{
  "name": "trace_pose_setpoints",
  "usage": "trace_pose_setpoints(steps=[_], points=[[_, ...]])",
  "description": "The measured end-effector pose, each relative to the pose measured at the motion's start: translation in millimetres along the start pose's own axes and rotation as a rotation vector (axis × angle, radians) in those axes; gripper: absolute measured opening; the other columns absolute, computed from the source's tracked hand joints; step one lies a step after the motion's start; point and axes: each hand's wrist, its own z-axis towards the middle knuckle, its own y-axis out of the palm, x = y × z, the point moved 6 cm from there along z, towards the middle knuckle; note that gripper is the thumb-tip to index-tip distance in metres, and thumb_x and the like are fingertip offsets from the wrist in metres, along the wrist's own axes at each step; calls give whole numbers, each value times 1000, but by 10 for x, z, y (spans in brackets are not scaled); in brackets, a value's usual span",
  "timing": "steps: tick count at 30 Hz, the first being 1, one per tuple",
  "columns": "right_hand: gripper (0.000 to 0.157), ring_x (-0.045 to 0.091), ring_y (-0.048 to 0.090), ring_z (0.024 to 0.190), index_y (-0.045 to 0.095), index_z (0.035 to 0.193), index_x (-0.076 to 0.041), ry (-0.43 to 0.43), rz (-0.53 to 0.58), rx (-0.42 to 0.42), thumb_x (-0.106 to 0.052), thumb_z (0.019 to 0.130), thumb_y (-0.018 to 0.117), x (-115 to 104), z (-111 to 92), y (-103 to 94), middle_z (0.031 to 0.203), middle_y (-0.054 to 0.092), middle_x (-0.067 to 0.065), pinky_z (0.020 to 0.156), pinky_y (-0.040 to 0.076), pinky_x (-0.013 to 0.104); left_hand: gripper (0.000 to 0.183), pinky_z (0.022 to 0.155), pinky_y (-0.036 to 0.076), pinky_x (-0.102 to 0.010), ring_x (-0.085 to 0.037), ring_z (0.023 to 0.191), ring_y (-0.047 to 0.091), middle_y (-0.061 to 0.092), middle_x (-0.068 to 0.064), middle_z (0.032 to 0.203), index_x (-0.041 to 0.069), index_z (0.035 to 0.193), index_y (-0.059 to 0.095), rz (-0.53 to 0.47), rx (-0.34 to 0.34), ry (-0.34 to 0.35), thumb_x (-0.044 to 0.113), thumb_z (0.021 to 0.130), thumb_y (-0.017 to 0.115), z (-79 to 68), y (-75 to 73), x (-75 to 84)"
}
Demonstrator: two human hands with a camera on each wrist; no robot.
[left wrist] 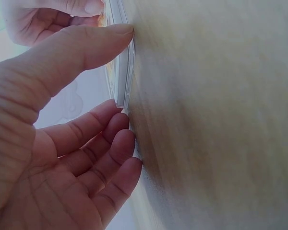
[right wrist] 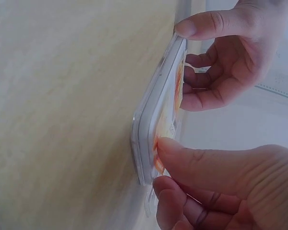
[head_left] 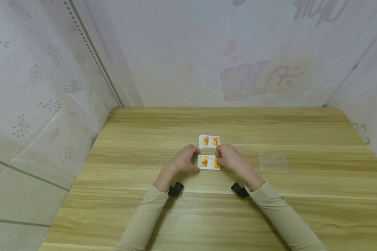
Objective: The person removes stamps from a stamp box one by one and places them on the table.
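A flat white case [head_left: 208, 168] with clear edges lies on the table, two orange picture cards [head_left: 204, 161] showing on its face. My left hand [head_left: 184, 159] grips its left end, the thumb at the near edge and the index fingertip by the far corner. The other left fingers [left wrist: 120, 146] are bent beside the case. At the right end, my right hand [head_left: 231, 158] pinches the right-hand orange picture card [right wrist: 158, 160] between thumb and curled index finger; part of this card is hidden.
Just beyond lies a second case [head_left: 209, 146] with two orange pictures. To the right is a clear plastic cover [head_left: 273, 164] on the wooden table [head_left: 128, 167]. Black wrist mounts [head_left: 176, 189] sit by both cuffs. Printed curtains [head_left: 163, 52] hang behind the table.
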Motion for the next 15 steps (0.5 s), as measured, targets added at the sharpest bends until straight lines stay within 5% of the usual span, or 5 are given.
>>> trace_pose_setpoints(steps=[15], points=[[16,15,48,63,57,77,-2,32,68,21,6,77,70,56,-10,19,68,53,4,55,40,24,52,94,42,-36,-24,101,51,53,-10,106,-2,108,57,0,-2,2,11,66,85,-2,-6,11]])
